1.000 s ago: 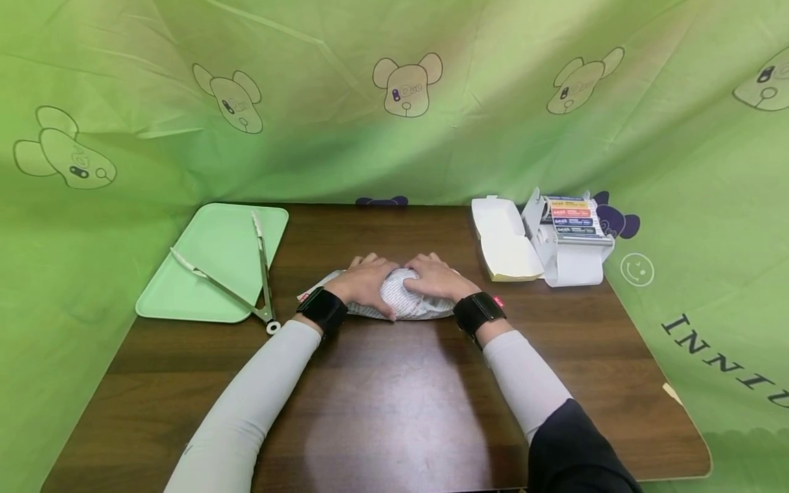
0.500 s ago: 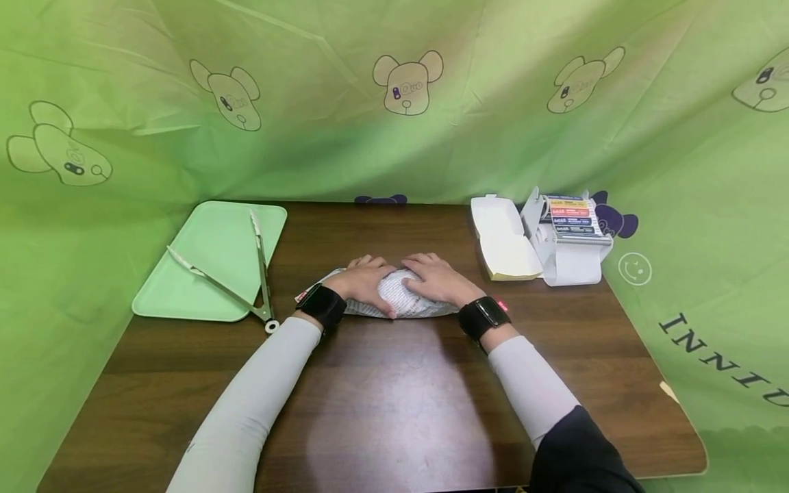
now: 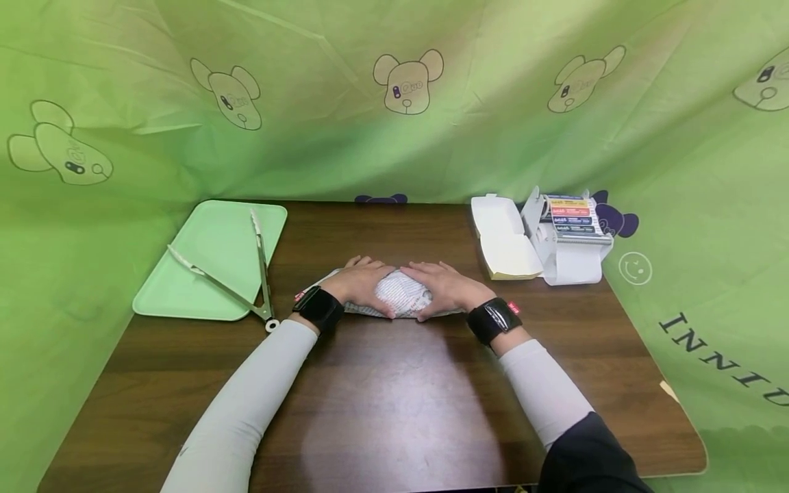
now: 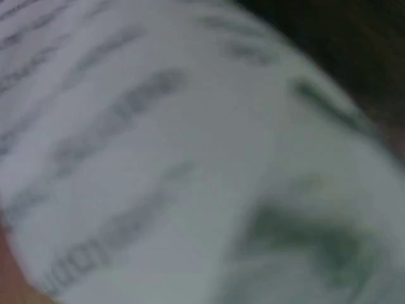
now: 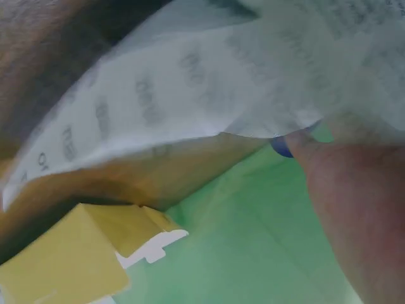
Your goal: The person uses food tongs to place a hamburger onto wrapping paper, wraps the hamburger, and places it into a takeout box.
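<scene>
A rounded bundle [image 3: 397,293] in white printed paper lies on the wooden table, its paper ends spread out to both sides. Cupped over its left side, my left hand [image 3: 359,282] has the fingers behind and the thumb at the front. My right hand [image 3: 448,286] grips the right side the same way, thumb low at the front edge. Printed paper of the bundle [image 4: 158,145] fills most of the left wrist view, blurred. In the right wrist view the paper flap of the bundle [image 5: 177,95] slants across above the table, beside part of my hand [image 5: 354,202].
At the left is a green tray [image 3: 222,239] with spread metal tongs [image 3: 265,313] lying across it, their hinge end on the table. An opened white carton [image 3: 508,253] stands at the back right. Next to it is a label dispenser [image 3: 573,233]. A green cloth hangs behind.
My right hand has shifted a little to the right, and its thumb has gone from the bundle's top down to its front edge. The left hand stays nearly where it was.
</scene>
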Available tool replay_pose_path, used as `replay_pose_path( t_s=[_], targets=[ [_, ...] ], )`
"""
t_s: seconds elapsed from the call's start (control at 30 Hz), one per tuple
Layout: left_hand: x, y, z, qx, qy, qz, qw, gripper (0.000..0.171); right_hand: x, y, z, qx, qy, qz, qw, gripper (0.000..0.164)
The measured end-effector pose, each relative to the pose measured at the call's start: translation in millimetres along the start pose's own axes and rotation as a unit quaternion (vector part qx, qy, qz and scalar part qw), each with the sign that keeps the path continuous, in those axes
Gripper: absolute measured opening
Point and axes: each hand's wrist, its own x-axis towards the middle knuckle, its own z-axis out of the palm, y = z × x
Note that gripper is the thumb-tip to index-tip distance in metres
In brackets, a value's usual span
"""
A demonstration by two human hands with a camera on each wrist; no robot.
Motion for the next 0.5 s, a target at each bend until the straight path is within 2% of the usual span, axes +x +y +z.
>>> replay_pose_path(
  t_s=[0.23,0.4,0.5],
  targets=[
    [2.5,-5.7,4.8,0.032,0.008,0.012,0.9994,0.112,1.0,4.8,2.9,-0.017,0.035,-0.04,0.998,0.101],
    [1.6,-8.8,6.6,0.036,0.008,0.019,0.9992,0.117,1.5,3.3,2.6,-0.019,0.02,-0.017,0.999,0.106],
    [0.0,-6.9,4.6,0.039,0.013,0.025,0.9988,0.112,2.0,1.7,1.4,-0.026,0.017,0.0,1.0,0.106]
  ],
)
